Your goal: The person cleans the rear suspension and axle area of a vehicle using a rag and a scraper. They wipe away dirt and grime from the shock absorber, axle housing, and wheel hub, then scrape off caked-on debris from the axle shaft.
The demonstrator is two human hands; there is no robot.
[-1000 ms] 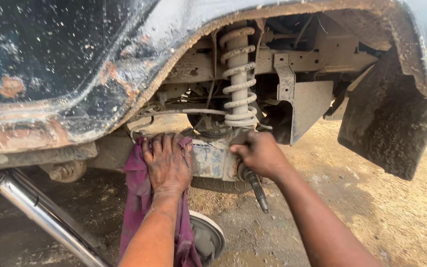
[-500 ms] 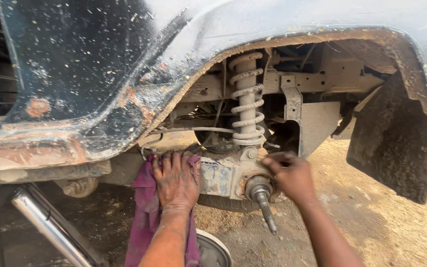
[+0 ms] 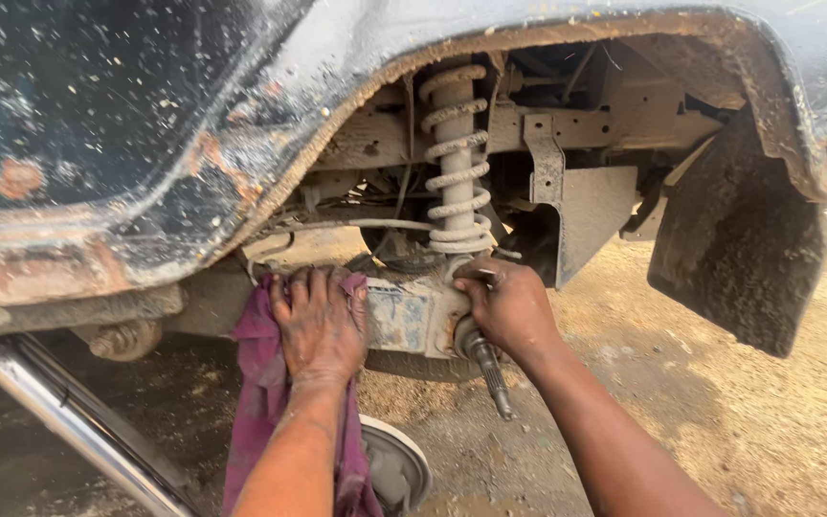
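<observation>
Our left hand (image 3: 316, 324) lay flat, fingers spread and extended, pressing a purple rag (image 3: 258, 383) against the axle housing (image 3: 404, 321) under the wheel arch; the rag hung down beneath our forearm. Our right hand (image 3: 507, 304) reached in from the lower right, fingers curled closed around the housing's end, just below the coil spring (image 3: 456, 163). The splined axle shaft (image 3: 492, 375) jutted down and outward from under that palm, over the sandy ground (image 3: 768, 421).
</observation>
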